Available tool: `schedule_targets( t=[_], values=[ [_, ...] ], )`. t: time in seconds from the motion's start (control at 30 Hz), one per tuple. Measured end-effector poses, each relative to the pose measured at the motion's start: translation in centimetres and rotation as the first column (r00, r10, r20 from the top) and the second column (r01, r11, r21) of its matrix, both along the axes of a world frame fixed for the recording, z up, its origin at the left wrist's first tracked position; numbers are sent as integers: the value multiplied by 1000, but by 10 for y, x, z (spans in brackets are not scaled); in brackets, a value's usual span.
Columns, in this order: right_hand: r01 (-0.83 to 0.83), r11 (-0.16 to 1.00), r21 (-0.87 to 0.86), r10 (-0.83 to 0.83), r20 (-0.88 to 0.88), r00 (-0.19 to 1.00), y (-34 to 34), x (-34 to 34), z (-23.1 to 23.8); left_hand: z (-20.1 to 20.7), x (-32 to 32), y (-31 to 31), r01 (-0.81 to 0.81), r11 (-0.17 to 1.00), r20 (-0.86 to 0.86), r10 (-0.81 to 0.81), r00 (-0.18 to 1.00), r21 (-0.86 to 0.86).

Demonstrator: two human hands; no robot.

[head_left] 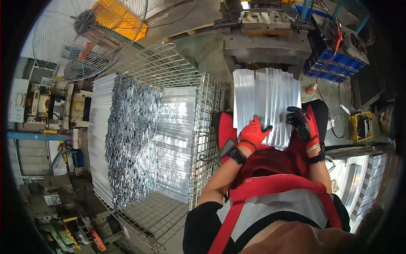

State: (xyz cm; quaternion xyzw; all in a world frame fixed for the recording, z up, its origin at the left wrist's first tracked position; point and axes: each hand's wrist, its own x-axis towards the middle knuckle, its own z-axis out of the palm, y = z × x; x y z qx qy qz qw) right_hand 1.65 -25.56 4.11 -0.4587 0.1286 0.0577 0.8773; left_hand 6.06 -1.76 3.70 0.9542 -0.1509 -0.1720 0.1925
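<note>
A stack of long, silvery metal strips [270, 91] lies across my lap, its near ends uneven. My left hand [255, 132], in a red glove with dark fingertips, rests on the left part of the stack. Its fingers are stretched and apart, not closed round a strip. Beside the right edge of the strips is my right hand [303, 122], in a red and black glove. The black-coated side shows, with the fingers loosely bent and apart and nothing visible between them.
To my left stands a wire mesh cage [206, 114] packed with many metal strips [133, 135]. A large fan [86, 25] is at the far left. Ahead is a heavy metal machine [266, 46]; blue crates [334, 65] and a yellow bin [362, 127] stand to the right.
</note>
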Motion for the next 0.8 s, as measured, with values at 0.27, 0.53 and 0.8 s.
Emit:
schedule_targets(
  t=[0.27, 0.53, 0.8],
  values=[
    [-26, 1000, 12, 27, -17, 999, 12, 5, 1, -23, -8, -6, -44, 987, 42, 51, 998, -153],
    [-34, 998, -48, 33, -15, 999, 25, 10, 14, 0, -20, 4, -101, 942, -11, 103, 995, -321],
    [-30, 996, -79, 29, -13, 1000, 30, 13, 8, 17, -20, 4, 8, 905, 46, 13, 999, -425]
  ],
)
